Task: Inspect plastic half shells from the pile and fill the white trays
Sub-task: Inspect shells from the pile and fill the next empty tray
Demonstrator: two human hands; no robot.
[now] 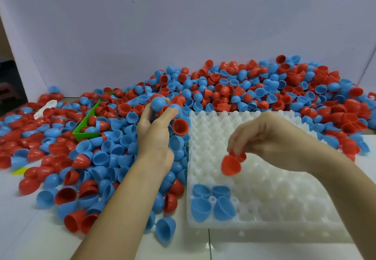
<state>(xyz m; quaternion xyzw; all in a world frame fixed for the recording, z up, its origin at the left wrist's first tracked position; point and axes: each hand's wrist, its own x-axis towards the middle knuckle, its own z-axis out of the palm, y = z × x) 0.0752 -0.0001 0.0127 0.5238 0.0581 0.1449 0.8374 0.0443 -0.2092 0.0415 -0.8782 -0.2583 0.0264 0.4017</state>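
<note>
left hand (156,135): fingers wrapped round a blue shell (158,103), dome up
right hand (272,137): fingers pinching a red shell (231,165) over the white tray (284,188), mouth toward 1 o'clock

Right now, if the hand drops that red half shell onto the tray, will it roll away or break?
The red half shell looks thin and light, pinched by just the fingers of the right hand, so it probably won't break. Its rounded outside could make it wobble or roll, but the cups of the white tray would likely catch it, as they hold the blue shells.
</note>
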